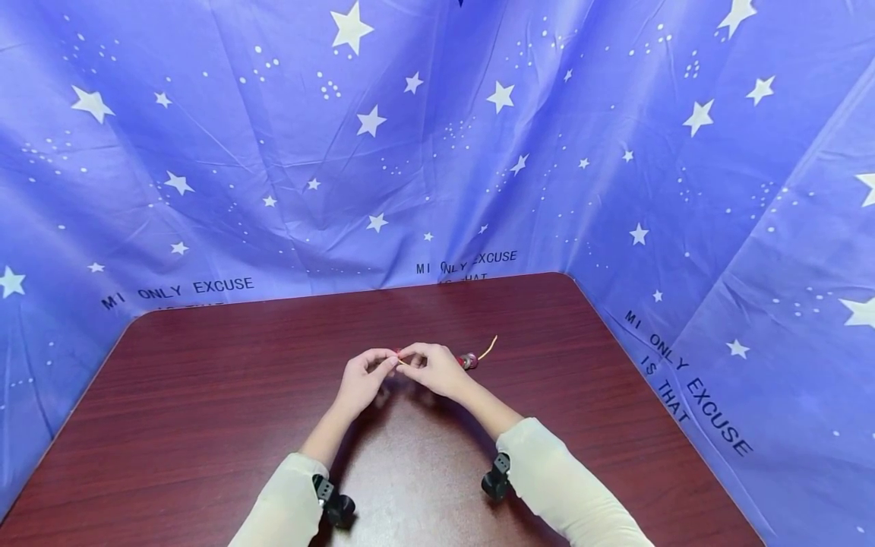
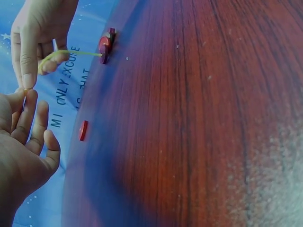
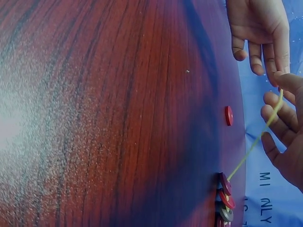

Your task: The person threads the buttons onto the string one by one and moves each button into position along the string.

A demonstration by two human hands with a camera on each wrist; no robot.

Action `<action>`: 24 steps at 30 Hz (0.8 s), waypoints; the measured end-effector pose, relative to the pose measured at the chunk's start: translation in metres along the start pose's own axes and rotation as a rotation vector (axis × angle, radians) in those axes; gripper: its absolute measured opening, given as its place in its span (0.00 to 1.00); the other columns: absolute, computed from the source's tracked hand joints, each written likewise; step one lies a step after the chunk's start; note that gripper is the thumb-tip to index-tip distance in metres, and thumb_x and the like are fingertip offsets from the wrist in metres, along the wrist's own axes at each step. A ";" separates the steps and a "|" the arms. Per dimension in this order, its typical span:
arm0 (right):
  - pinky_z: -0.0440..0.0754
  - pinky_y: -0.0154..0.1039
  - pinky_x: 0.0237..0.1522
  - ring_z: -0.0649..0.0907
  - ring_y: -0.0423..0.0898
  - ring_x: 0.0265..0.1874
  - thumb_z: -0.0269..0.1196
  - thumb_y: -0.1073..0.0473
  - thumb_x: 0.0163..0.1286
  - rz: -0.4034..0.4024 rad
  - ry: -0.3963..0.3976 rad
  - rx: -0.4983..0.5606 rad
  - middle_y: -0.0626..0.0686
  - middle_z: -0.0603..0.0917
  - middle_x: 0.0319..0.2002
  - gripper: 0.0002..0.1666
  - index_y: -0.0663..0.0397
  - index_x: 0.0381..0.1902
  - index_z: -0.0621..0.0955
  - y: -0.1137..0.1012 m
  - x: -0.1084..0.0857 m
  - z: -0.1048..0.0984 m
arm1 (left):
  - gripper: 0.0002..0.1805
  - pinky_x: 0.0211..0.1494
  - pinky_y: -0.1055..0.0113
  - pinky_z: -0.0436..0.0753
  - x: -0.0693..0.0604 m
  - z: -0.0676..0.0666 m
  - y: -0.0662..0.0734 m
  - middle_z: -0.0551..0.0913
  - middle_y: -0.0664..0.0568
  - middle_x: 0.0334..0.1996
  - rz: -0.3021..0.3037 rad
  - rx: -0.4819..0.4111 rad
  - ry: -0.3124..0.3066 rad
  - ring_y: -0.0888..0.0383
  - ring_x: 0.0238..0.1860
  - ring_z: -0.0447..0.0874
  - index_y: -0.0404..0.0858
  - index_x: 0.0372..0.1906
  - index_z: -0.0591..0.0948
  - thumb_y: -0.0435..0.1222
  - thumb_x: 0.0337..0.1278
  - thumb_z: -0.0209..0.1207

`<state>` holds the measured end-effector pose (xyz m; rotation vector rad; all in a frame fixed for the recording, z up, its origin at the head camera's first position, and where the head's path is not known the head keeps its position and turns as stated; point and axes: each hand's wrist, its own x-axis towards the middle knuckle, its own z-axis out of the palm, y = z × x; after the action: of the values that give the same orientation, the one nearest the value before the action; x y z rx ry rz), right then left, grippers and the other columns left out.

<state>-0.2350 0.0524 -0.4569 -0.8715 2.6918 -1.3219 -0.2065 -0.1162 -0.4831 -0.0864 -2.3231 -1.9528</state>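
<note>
My left hand (image 1: 361, 380) and right hand (image 1: 437, 370) meet fingertip to fingertip above the table. Between the left thumb and fingers a small red button (image 3: 279, 88) is pinched, mostly hidden. The right hand pinches a yellow string (image 3: 253, 148) close to its end, at the button; whether the tip passes through the hole cannot be seen. From there the string runs down to a row of threaded buttons (image 3: 227, 198), red, dark red and grey, lying beside the right hand. A loose red button (image 2: 83, 130) lies on the table near the hands.
The dark red wood-grain table (image 1: 225, 395) has rounded corners at its far side. Behind and to the right hangs a blue curtain (image 1: 437, 152) with white stars and lettering. The string's other end (image 1: 488, 349) sticks out past the threaded buttons.
</note>
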 end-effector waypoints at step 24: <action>0.76 0.27 0.26 0.77 0.36 0.23 0.65 0.55 0.61 -0.014 0.108 0.000 0.46 0.85 0.26 0.06 0.50 0.34 0.86 0.007 -0.003 -0.005 | 0.10 0.30 0.64 0.82 0.000 0.002 -0.011 0.86 0.47 0.29 0.120 -0.023 0.011 0.50 0.28 0.84 0.34 0.36 0.82 0.38 0.56 0.62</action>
<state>-0.2370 0.0607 -0.4590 -0.8439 2.7700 -1.4118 -0.2082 -0.1160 -0.4939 -0.2116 -2.2334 -1.9172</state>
